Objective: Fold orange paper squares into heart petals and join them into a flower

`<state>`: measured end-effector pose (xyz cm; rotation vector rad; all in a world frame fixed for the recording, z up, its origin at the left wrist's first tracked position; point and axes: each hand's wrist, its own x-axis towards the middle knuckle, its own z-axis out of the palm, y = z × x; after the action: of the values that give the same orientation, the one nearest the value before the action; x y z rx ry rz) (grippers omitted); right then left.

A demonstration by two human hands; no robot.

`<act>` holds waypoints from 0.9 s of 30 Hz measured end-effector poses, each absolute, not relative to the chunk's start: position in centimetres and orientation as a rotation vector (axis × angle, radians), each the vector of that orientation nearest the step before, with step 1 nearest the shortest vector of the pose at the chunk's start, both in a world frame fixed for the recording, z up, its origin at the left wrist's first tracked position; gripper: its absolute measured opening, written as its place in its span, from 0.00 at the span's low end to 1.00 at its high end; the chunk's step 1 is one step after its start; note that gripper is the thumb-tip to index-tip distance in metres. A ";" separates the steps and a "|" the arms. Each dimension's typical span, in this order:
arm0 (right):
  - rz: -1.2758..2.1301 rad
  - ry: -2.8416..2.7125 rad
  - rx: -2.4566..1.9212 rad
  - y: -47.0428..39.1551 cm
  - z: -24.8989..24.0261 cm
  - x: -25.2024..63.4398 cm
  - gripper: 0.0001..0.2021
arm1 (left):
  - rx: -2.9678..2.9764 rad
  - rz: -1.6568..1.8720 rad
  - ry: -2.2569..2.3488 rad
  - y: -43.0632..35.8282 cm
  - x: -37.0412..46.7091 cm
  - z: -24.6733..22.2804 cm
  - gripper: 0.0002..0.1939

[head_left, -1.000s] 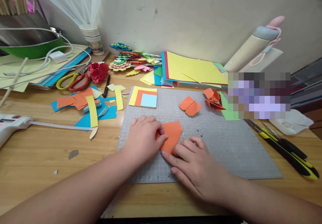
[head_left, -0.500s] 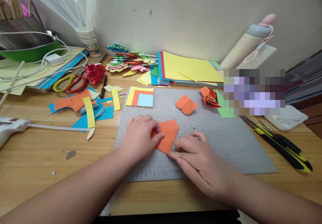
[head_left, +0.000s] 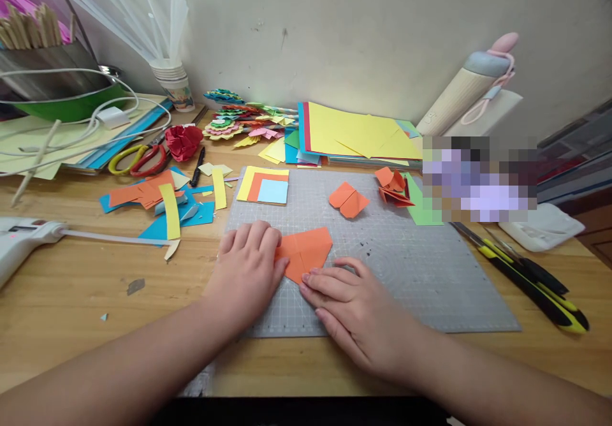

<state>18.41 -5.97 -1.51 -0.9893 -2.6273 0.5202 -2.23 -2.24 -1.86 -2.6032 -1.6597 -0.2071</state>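
The orange sheet, creased and pointed at its 6 o'clock end, lies on the grey mat between the two hands, which are apart from each other. The left hand covers the sheet's 9 o'clock end; its fingertips are hidden, so whether it pinches the paper I cannot tell. The right hand, at 5 o'clock, has its fingers extended and its thumb spread from them, fingertips touching the 6 o'clock point.

From the sheet, stacked squares sit at 11 o'clock on the mat, an orange heart at 1 and more folded pieces at 2. Beyond the mat, the knife lies at 3, the glue gun at 9, scissors at 10 and yellow paper at 1.
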 end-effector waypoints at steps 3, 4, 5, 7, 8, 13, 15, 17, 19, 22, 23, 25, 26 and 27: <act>0.543 -2.621 -0.986 -5.9 -1.5 18.4 0.18 | -2.572 -0.167 -1.705 -2.1 -2.9 -1.9 0.07; 0.554 -2.623 -0.989 -5.9 -1.5 18.4 0.18 | -2.568 -0.158 -1.717 -2.1 -3.0 -1.9 0.07; 0.566 -2.626 -0.995 -5.9 -1.4 18.5 0.18 | -2.568 -0.149 -1.726 -2.1 -3.0 -1.9 0.07; 0.589 -2.638 -1.006 -5.8 -1.3 18.6 0.18 | -2.570 -0.132 -1.748 -2.0 -3.0 -1.9 0.07; 0.599 -2.646 -1.006 -5.7 -1.2 18.7 0.18 | -2.569 -0.127 -1.760 -2.0 -3.0 -2.0 0.07; 0.630 -2.674 -0.969 -5.2 -0.9 19.1 0.17 | -2.575 -0.129 -1.820 -1.9 -3.1 -2.4 0.07; 0.649 -2.687 -0.960 -5.0 -0.9 19.2 0.17 | -2.565 -0.145 -1.850 -1.8 -3.2 -2.5 0.08; 0.657 -2.699 -0.938 -4.8 -0.9 19.3 0.17 | -2.544 -0.170 -1.867 -1.8 -3.3 -2.6 0.08; 0.655 -2.698 -0.919 -4.7 -1.0 19.4 0.17 | -2.520 -0.234 -1.896 -1.8 -3.5 -2.6 0.08; 0.646 -2.674 -0.905 -4.7 -1.2 19.4 0.18 | -2.458 -0.458 -1.928 -2.3 -3.6 -2.1 0.13; 0.646 -2.668 -0.902 -4.7 -1.2 19.4 0.17 | -2.467 -0.515 -1.880 -2.6 -3.6 -1.8 0.15; 0.649 -2.661 -0.895 -4.7 -1.3 19.5 0.17 | -2.576 -0.507 -1.679 -3.0 -3.4 -1.4 0.16; 0.655 -2.658 -0.893 -4.7 -1.3 19.5 0.17 | -2.656 -0.453 -1.563 -3.2 -3.3 -1.2 0.15; 0.661 -2.655 -0.894 -4.6 -1.3 19.5 0.17 | -2.719 -0.398 -1.481 -3.3 -3.2 -1.1 0.14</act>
<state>19.45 -4.65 -1.26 -0.8936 -2.6555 0.6608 -3.22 -3.28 -1.09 -2.7194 -1.4814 -0.3981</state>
